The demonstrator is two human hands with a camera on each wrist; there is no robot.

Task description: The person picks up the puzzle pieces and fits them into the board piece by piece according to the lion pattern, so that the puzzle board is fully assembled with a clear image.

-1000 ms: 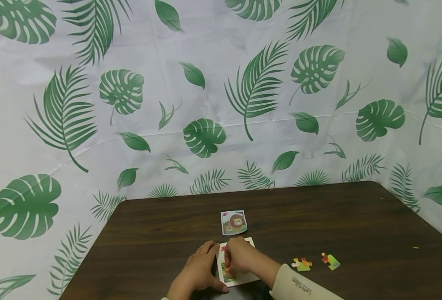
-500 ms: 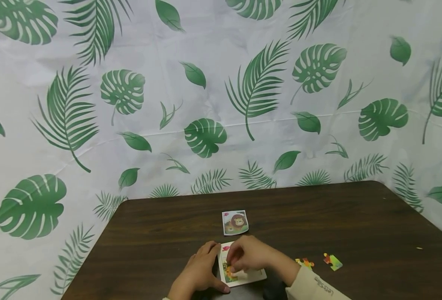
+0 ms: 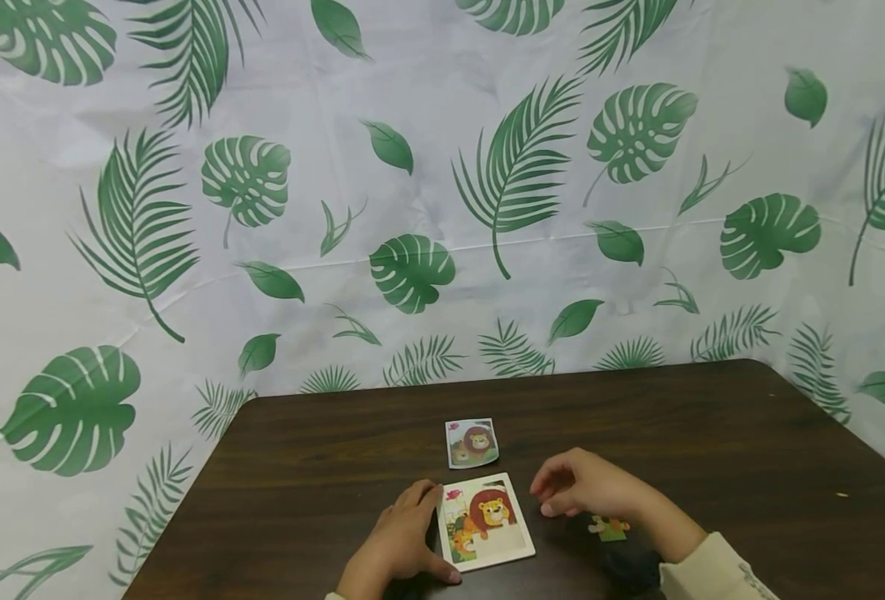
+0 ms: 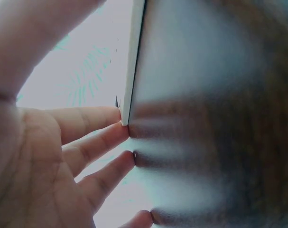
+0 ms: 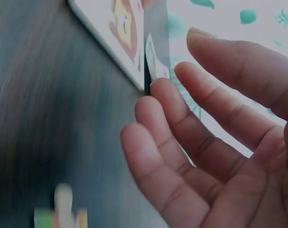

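Note:
A shallow framed jigsaw puzzle board (image 3: 497, 546) lies on the table, showing a lion, a cub and a bare patch at its lower right. Along its left edge rests my left hand (image 3: 401, 537), fingertips touching the rim near the far corner and thumb by the near corner. In the left wrist view those fingers (image 4: 94, 147) are spread and fairly straight. My right hand (image 3: 588, 485) hovers right of the board, fingers loosely bent, holding nothing. Just below it lies a jigsaw piece (image 3: 612, 530), also seen in the right wrist view. The forearm hides the second loose piece.
A small lion picture card (image 3: 472, 443) lies just beyond the board. The dark wooden table (image 3: 322, 467) reaches back to a leaf-printed cloth (image 3: 322, 308). A tiny yellowish scrap (image 3: 842, 495) lies at the far right.
My right hand has lifted off the puzzle board and moved right, over the loose pieces. The lion picture on the board is now uncovered. My left hand stays at the board's edge.

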